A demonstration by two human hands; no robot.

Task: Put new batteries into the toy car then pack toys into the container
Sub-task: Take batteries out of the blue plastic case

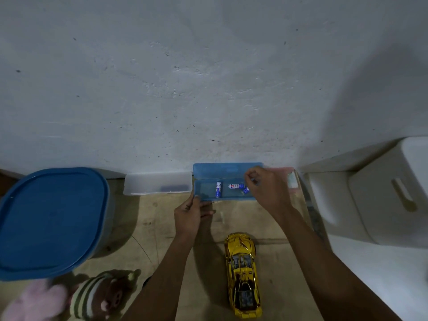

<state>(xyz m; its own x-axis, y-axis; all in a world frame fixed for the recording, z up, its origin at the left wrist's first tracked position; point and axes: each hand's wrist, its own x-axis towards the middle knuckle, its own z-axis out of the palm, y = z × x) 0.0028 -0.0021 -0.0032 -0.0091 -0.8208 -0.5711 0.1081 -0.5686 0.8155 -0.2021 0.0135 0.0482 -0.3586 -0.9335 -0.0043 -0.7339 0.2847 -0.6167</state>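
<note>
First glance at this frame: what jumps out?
The shiny gold toy car lies at bottom centre. Beyond it, by the wall, the left hand holds the near-left corner of an open blue case with batteries inside, while the right hand reaches in. A blue-lidded container sits at left.

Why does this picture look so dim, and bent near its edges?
Head view: light is dim and bluish; the wide-angle lens bows the foot of the wall and stretches the blue-lidded container; the pink plush toy in the corner is blurred; the gold toy car catches glints.
</note>
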